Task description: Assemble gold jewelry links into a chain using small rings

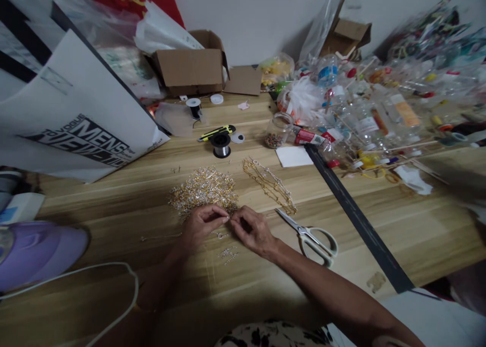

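My left hand and my right hand meet fingertip to fingertip over the table. Both are closed in a pinch, and a tiny pale piece shows at the left fingertips, too small to name. Just beyond them lies a heap of gold and silver beads. Several gold beaded chains stretch out beyond my right hand. Nearer my body are a small chain with a ring and a little pile of short silver chains. Scissors with pale handles rest slightly open, right of my right hand.
Beyond the bead heap are a wire spool, a yellow cutter knife and a bead jar. A black strip crosses the table at right, before piled plastic bottles. A white bag stands at left; a white cable curves nearby.
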Available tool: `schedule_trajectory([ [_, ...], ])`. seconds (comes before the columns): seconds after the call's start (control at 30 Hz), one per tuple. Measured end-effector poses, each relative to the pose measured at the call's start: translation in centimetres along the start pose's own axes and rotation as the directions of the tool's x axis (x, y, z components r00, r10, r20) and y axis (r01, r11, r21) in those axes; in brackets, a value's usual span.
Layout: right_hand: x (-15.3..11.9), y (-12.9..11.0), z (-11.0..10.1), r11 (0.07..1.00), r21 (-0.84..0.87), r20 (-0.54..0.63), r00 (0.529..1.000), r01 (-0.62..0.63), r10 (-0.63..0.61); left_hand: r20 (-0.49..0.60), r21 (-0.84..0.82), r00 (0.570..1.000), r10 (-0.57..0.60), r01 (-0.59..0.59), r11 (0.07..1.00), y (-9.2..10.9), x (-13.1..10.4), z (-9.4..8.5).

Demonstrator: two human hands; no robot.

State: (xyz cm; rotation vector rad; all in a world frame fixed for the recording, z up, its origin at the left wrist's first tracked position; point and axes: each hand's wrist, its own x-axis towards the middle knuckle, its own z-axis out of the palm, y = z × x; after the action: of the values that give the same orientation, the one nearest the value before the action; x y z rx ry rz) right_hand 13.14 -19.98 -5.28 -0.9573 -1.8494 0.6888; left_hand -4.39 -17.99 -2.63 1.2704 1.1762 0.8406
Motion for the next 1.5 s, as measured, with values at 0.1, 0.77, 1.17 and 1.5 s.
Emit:
schedule_trajectory([
  [0.1, -0.02, 0.03, -0.01, 1.000, -0.001, 0.002, 1.000, 0.000, 0.000, -0.003, -0.006, 1.000, 0.001, -0.001, 1.000, 0.05, -0.02, 0.01],
  [0.77, 0.01, 0.03, -0.02, 1.000, 0.000, 0.002, 1.000, 0.005, -0.005, 0.006, -0.035, 1.000, 0.014, -0.013, 0.999, -0.25, -0.01, 0.01],
  [1.17, 0.09, -0.09, -0.08, 1.000, -0.002, 0.000, 1.000, 0.005, -0.005, 0.003, -0.017, 0.999, 0.035, -0.035, 0.999, -0.41, 0.06, -0.02],
  [1.5, -0.01, 0.10, -0.02, 1.000, -0.017, 0.002, 1.000, 0.007, -0.006, 0.000, -0.012, 0.999, 0.032, -0.032, 0.999, -0.39, 0.02, 0.01],
])
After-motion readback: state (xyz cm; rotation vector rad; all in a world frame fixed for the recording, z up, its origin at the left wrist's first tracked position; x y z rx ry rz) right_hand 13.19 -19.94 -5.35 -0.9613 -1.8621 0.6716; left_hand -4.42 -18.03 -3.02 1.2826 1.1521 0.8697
